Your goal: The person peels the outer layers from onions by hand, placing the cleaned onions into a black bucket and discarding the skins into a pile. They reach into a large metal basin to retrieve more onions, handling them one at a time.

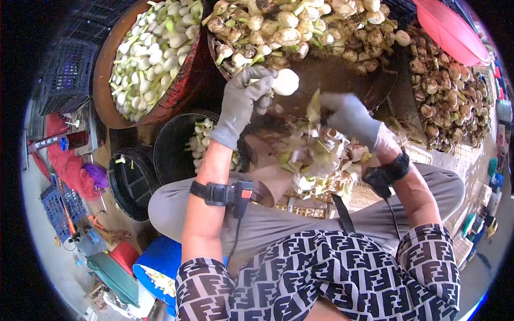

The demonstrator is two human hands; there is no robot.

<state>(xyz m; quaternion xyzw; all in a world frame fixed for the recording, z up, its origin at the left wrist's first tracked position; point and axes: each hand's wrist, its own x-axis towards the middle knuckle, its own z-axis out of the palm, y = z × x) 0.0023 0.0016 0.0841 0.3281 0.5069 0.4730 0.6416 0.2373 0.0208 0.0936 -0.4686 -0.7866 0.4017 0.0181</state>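
Observation:
My left hand (247,93), in a grey glove, is closed around a peeled white garlic bulb (286,82), pinching it at its stem end so the round part points right. My right hand (349,115), also gloved, is smeared by motion to the right of it. A strip of garlic skin (314,108) is at its fingertips; I cannot tell whether the fingers grip it. Below both hands a heap of pale, papery skins (326,158) lies between my legs. Unpeeled, soil-stained garlic bulbs (286,36) are piled just beyond my hands.
A large red-rimmed tub (103,80) of peeled bulbs stands at upper left. Nearer me are a black bucket (166,147) with some peeled bulbs and another black bucket (140,200). More unpeeled bulbs (450,101) and a pink basin (452,29) are right; a blue bucket (166,251) stands lower left.

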